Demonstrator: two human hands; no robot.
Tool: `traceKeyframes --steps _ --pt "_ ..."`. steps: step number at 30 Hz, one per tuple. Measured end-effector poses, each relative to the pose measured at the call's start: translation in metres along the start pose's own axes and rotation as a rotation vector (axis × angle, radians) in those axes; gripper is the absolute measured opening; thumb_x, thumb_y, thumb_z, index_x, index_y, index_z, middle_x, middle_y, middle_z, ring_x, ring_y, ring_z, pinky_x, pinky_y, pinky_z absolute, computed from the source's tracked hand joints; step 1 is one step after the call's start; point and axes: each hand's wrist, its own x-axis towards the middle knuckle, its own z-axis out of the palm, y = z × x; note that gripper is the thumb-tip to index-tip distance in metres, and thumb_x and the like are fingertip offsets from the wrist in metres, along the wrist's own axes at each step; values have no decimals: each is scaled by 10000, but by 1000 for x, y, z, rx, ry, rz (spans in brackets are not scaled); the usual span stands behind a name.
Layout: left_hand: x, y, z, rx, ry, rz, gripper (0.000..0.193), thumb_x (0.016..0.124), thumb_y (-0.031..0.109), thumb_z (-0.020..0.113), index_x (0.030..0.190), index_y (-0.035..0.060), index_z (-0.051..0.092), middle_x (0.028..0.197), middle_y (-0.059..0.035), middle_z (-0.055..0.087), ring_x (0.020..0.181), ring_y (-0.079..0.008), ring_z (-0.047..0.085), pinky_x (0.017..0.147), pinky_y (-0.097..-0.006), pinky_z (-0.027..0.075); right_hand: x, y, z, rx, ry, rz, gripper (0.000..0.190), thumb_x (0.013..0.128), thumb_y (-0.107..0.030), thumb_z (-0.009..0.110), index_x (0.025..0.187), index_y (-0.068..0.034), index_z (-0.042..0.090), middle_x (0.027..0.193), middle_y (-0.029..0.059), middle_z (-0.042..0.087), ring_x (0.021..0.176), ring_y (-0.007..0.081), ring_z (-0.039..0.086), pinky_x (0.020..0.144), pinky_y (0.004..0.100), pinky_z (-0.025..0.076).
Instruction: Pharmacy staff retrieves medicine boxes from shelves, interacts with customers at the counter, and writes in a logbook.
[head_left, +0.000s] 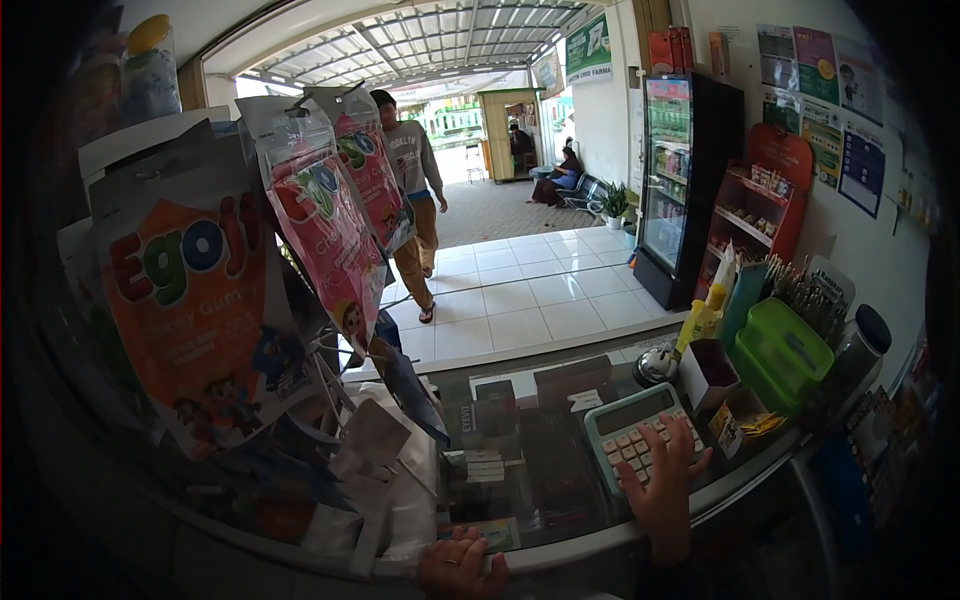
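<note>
My right hand lies over a mint-green desk calculator with pale keys, its fingers spread and touching the keypad. The calculator sits at a slant on the glass-topped counter. At the counter's near edge rests my left hand, wearing a ring. Its fingertips lie over the rim beside a small printed packet and it holds nothing. A metal call bell stands just beyond the calculator. Several small boxes show through the glass between my hands.
Pouches of chewy gummies hang on a wire rack at left. A green plastic box, a yellow highlighter and a dark-lidded jar crowd the right end. Across the counter a person walks on white tiles near a drinks fridge.
</note>
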Motion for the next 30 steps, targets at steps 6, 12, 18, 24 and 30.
traceKeyframes --steps 6,12,18,24,30 --pt "-2 -2 3 -18 -9 -25 220 789 261 633 853 52 658 917 -122 688 833 -288 666 690 -402 511 4 -8 -1 13 -37 44 572 850 -484 601 1277 -127 470 1413 127 325 1406 322 171 1036 698 -19" --pt "-2 -2 2 -6 -26 -15 219 787 254 633 855 48 659 909 -118 689 815 -277 671 684 -403 514 3 -3 1 4 -2 16 582 832 -504 609 1254 -120 492 1380 131 346 1386 339 198 997 740 2" --pt "-5 -3 5 -29 17 -8 220 784 247 630 861 43 666 884 -113 692 805 -274 673 694 -401 517 2 -4 -1 27 -5 1 578 817 -493 633 1253 -140 498 1379 123 356 1375 331 220 1003 723 -4" --pt "-5 -3 9 -26 62 9 225 785 248 621 852 39 670 866 -113 694 770 -268 673 676 -390 518 2 0 0 35 40 -25 573 808 -499 642 1244 -153 508 1371 121 365 1362 341 237 988 741 13" --pt "-5 -5 9 -55 48 0 218 779 242 627 853 40 664 846 -115 689 723 -261 658 634 -376 511 4 0 0 62 28 -22 523 833 -453 635 1236 -144 507 1364 123 365 1360 336 240 981 744 28"
